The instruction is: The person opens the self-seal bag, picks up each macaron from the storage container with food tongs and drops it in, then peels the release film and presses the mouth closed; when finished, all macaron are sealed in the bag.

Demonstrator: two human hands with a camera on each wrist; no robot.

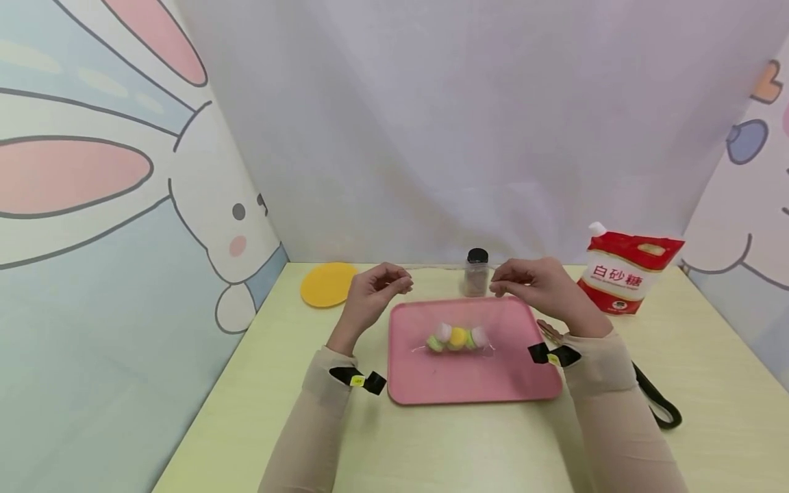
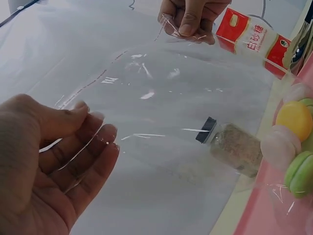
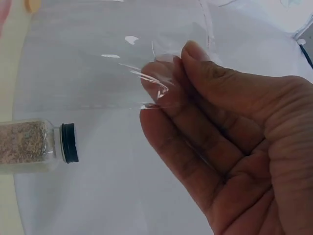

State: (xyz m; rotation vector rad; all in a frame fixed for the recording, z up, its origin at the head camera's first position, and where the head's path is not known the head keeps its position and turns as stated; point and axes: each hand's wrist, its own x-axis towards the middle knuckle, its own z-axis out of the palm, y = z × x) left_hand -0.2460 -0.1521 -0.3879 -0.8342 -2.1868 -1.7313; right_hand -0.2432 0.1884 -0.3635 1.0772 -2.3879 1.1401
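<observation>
Both hands hold up a clear plastic bag point(image 2: 146, 94) by its upper corners, its top edge stretched between them. Thumb and fingertips of the left hand point(image 1: 372, 296) pinch one corner. At the other corner the right hand point(image 1: 545, 289) pinches the film between thumb and index finger, as the right wrist view shows. Several macarons point(image 1: 457, 338), yellow, green and pale, lie in a row at the bottom of the bag, over the pink tray point(image 1: 474, 383). Whether they rest on the tray cannot be told.
Behind the tray stands a black-lidded jar point(image 1: 476, 277) of brownish grains. A red and white sugar bag point(image 1: 619, 274) stands at the right. A yellow disc point(image 1: 329, 285) lies at the back left. Part of a black looped handle point(image 1: 659, 404) shows beside the right forearm.
</observation>
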